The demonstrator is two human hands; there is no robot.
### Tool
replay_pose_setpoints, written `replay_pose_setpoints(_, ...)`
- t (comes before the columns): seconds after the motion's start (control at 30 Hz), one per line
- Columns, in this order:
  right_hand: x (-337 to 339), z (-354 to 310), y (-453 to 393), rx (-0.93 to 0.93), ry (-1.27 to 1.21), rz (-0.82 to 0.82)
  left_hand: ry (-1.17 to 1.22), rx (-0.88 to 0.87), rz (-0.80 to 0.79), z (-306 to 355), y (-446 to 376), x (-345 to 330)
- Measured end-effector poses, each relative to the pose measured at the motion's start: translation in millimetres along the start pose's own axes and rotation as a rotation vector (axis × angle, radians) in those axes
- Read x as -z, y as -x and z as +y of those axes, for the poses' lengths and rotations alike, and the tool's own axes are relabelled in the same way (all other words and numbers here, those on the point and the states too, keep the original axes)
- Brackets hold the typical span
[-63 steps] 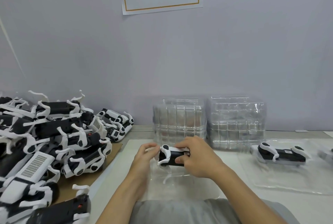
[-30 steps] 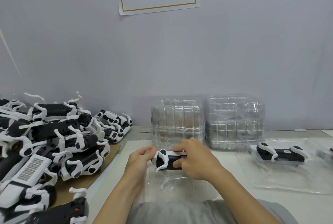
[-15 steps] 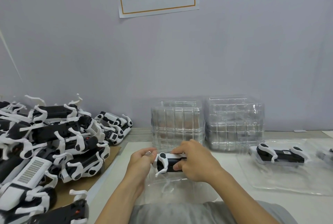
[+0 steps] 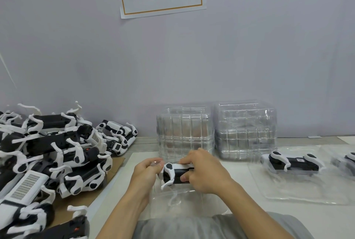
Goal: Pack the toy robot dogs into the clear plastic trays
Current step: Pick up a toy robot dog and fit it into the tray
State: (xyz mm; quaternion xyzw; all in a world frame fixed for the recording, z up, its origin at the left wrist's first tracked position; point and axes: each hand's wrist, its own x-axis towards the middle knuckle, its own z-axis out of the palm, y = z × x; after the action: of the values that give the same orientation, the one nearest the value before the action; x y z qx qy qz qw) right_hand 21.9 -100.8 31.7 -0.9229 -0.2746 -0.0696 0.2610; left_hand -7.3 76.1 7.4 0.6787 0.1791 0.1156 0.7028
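Note:
A black-and-white toy robot dog is held just above a clear plastic tray near the table's front edge. My right hand grips its body from the right, fingers curled over the top and thumb on the near side. My left hand grips its left end, which is hidden by the fingers. To the right, another dog lies in a clear tray.
A large heap of toy robot dogs covers a cardboard sheet at the left. Two stacks of clear trays stand against the wall behind my hands. A further packed dog shows at the right edge.
Both hands keep hold of the dog and have shifted it slightly left and lower toward the tray. The camera view has tilted down a little.

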Motion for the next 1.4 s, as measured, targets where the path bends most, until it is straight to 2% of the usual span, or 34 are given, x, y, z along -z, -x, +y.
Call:
replay_pose_setpoints(0.13, -1.8, -0.9, 0.8, -0.010, 0.023, -0.006, -0.053, -0.029, 0.036, -0.7, 1.0, -1.4)
replay_pose_setpoints(0.53, -2.2, -1.3, 0.1, -0.016, 0.011, -0.010, 0.058, 0.060, -0.009, -2.6, -3.6, 1.2)
replay_pose_setpoints(0.8, 0.0, -4.8, 1.1, -0.042, 0.045, -0.060, -0.101, 0.017, 0.034, 0.8, -3.7, 0.9)
replay_pose_setpoints(1.07, 1.4, -6.1, 1.1, -0.078, 0.043, -0.066, -0.008, 0.003, -0.003, -1.5, 0.5, 0.3)
replay_pose_setpoints(1.27, -0.5, -3.0, 1.4, -0.110, -0.020, -0.012, 0.062, 0.005, -0.059, -3.3, 0.4, 1.3)
replay_pose_setpoints(1.4, 4.0, -2.8, 0.6, -0.051, -0.044, 0.042, 0.051, 0.003, -0.057, -1.7, 0.8, 0.0)
